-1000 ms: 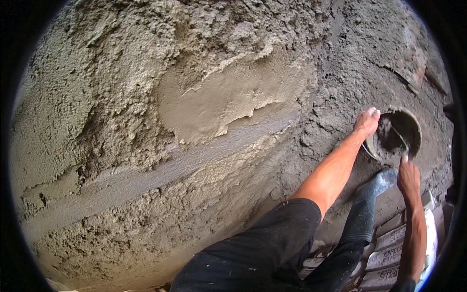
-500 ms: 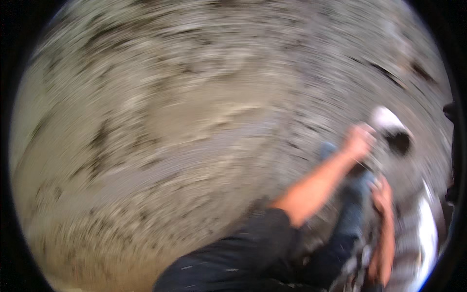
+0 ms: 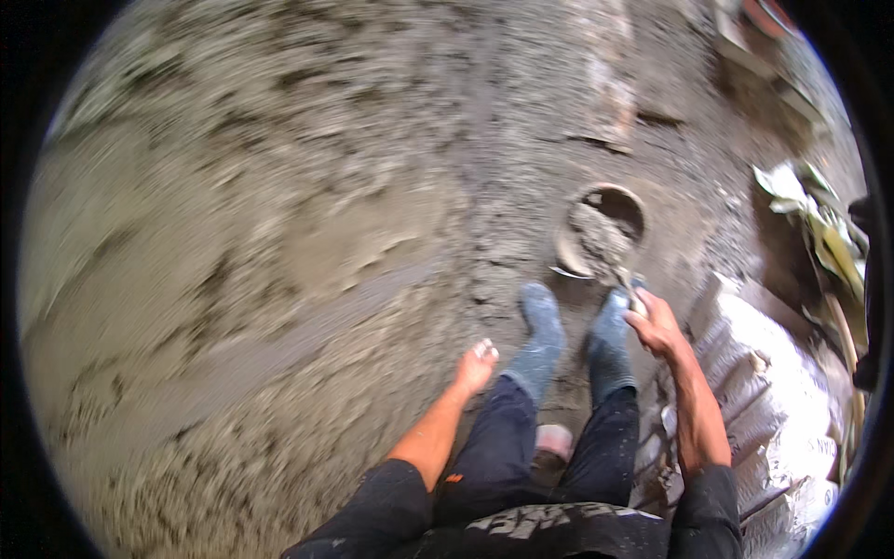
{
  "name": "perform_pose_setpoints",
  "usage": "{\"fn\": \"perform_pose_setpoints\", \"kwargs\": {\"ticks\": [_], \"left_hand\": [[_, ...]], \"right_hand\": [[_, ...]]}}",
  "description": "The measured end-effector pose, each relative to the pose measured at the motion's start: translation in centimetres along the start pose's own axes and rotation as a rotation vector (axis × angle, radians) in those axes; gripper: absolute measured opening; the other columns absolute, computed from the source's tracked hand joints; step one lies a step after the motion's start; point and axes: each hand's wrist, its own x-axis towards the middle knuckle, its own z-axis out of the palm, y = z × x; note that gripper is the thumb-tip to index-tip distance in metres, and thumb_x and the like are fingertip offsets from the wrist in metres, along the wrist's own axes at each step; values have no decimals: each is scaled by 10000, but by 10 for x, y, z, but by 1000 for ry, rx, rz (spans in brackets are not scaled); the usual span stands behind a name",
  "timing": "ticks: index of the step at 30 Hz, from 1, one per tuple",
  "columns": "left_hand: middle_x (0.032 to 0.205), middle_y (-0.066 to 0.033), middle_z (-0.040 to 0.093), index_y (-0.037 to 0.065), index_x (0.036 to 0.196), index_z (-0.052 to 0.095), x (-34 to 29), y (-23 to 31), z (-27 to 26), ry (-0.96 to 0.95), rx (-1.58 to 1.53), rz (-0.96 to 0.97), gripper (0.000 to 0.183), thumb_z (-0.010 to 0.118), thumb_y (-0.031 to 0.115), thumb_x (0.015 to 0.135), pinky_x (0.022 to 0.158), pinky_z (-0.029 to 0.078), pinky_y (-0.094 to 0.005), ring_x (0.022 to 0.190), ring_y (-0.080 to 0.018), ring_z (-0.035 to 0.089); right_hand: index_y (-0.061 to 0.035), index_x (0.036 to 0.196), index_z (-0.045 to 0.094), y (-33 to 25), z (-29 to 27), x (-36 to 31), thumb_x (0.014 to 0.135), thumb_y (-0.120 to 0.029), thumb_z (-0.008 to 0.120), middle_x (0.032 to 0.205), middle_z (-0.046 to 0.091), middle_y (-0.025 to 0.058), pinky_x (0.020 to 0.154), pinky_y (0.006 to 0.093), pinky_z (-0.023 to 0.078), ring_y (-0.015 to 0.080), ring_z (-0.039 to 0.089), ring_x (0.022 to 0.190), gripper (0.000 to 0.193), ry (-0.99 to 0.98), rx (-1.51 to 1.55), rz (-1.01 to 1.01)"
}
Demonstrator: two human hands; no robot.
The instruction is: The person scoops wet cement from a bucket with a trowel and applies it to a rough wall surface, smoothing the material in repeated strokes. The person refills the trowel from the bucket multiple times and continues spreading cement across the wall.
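A round pan [image 3: 570, 250] holding grey mortar sits on the ground just ahead of my two grey rubber boots [image 3: 540, 340]. My right hand [image 3: 657, 328] grips the handle of a trowel [image 3: 622, 278], whose mortar-laden blade reaches over the pan's near rim. My left hand [image 3: 476, 365] hangs free beside my left boot, smeared with cement, fingers loose and holding nothing. It touches neither the pan nor the trowel.
A wide rough surface of wet grey mortar [image 3: 279, 242] fills the left and centre, blurred by motion. White sacks [image 3: 778, 373] lie at my right. Scrap and debris [image 3: 819, 219] sit at the upper right, with a red-edged object [image 3: 764, 19] at the top right.
My left hand has let go of the pan's rim and dropped beside my boot. The view has swung round, so the pan now sits ahead of my boots. My right hand has reached toward the pan.
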Motion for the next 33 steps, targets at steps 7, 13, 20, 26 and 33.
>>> {"fn": "perform_pose_setpoints", "kwargs": {"ticks": [7, 13, 20, 26, 33], "left_hand": [[1341, -180, 677, 70, 1388, 626, -207, -154, -80, -158, 138, -185, 508, 619, 399, 1000, 1063, 484, -395, 1248, -312, 649], [1288, -108, 706, 120, 1397, 634, -257, -215, -133, 27, -369, -234, 453, 607, 389, 1034, 999, 516, -353, 1162, -219, 662], [1082, -15, 649, 132, 1411, 602, -315, -278, -151, 12, -544, -367, 469, 646, 392, 1023, 801, 554, -421, 974, -172, 612], [1310, -55, 647, 117, 1440, 569, -334, -297, -136, -88, -522, -389, 463, 604, 357, 1046, 878, 552, -421, 1124, -221, 616], [1371, -77, 613, 109, 1470, 535, -340, -309, -162, -57, -464, -191, 472, 574, 320, 1049, 932, 547, -440, 1172, -233, 611]], "right_hand": [[-48, 1282, 573, -176, 158, -158, 878, -156, 667, 887, 626, 84, 700, 370, 531, 209, 620, 763, 429, 387, 339, -184], [-12, 1334, 486, -367, 315, -170, 929, -205, 709, 927, 657, 179, 691, 435, 532, 310, 661, 774, 501, 490, 295, -402], [-37, 1313, 536, -417, 286, -214, 950, -291, 637, 922, 652, 180, 757, 448, 529, 335, 656, 812, 454, 350, 388, -722], [-130, 1229, 539, -370, 276, -163, 971, -411, 655, 789, 564, 45, 608, 417, 538, 229, 596, 661, 399, 163, 564, -351], [-167, 1102, 481, -414, 333, -138, 945, -245, 737, 713, 514, -11, 413, 306, 493, 118, 526, 490, 311, -308, 1277, -230]]}}
